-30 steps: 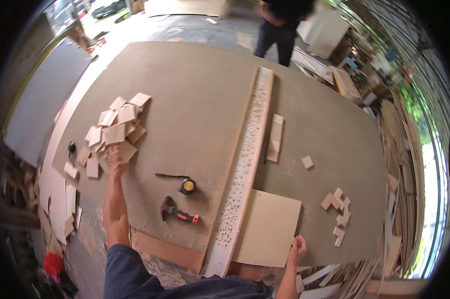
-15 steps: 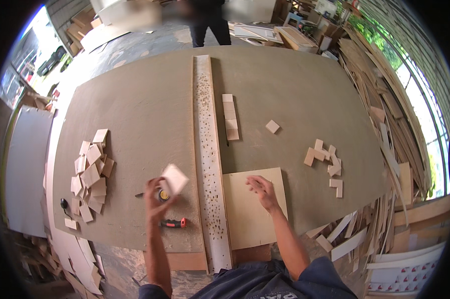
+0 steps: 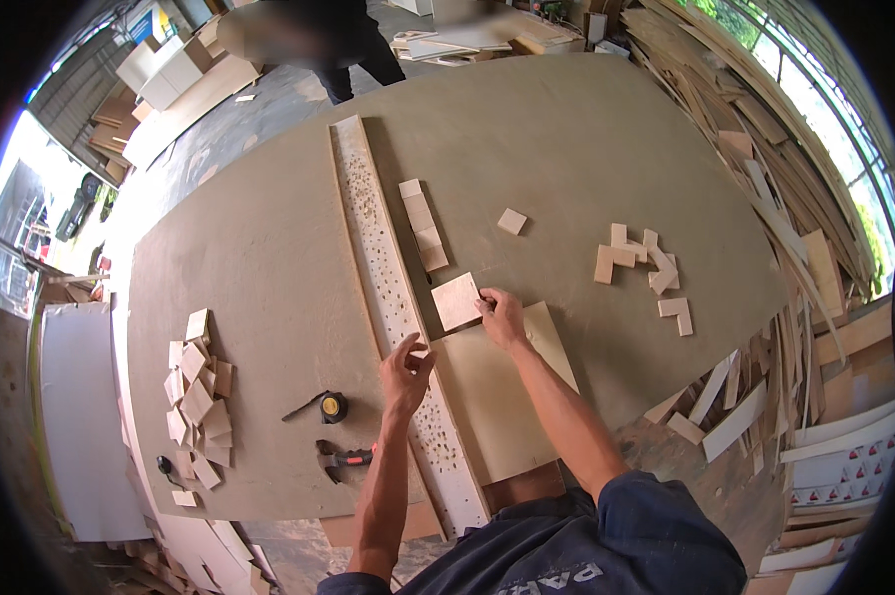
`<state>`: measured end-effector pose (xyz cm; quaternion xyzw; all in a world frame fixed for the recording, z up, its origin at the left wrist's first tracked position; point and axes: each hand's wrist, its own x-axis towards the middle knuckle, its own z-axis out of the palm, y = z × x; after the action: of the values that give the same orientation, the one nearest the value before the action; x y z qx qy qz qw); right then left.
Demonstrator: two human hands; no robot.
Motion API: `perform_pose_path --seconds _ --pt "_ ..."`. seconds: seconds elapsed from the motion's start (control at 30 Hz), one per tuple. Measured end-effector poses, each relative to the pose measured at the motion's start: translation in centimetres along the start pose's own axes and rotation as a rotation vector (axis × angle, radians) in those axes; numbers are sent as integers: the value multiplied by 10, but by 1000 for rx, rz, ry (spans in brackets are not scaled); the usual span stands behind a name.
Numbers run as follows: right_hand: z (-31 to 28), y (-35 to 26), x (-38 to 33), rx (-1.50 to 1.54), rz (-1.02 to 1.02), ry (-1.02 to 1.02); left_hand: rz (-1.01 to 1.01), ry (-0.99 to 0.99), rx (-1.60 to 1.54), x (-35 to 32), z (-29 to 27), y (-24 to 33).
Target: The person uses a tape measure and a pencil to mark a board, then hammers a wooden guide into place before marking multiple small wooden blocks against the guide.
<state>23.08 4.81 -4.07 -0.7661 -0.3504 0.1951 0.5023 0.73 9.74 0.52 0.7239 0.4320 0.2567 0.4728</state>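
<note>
My right hand pinches one edge of a pale square wooden piece, held over the far end of a cream board. My left hand hovers above a long white strip peppered with small holes; its fingers are loosely bent and apart, with nothing plainly in them. Past the held piece, a short row of wooden blocks lies along the strip's right side. A single wooden block rests farther right. To the left of my left forearm are a hammer and a tape measure.
A heap of wooden pieces lies on the left of the big brown tabletop. L-shaped wooden pieces cluster at the right. Stacked offcuts crowd the right edge. A person stands beyond the far edge.
The square piece has passed from my left hand to my right, moving rightward across the strip. My left hand has come right to the strip. The whole view has turned.
</note>
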Motion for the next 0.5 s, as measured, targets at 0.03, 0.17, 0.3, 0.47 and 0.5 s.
perform_pose_path --seconds 0.03,0.17,0.3,0.47,0.5 --pt "4 2 2 -37 8 -11 -5 6 4 -4 -2 -5" --pt "22 8 -1 -335 -82 -60 -26 70 51 -15 -14 -15" --pt "32 6 -9 -500 -212 -70 -15 160 143 -11 -27 -28" --pt "32 -3 -20 -572 -201 24 59 72 295 21 -20 -8" --pt "35 1 -20 -573 -199 22 82 23 325 31 -19 -8"
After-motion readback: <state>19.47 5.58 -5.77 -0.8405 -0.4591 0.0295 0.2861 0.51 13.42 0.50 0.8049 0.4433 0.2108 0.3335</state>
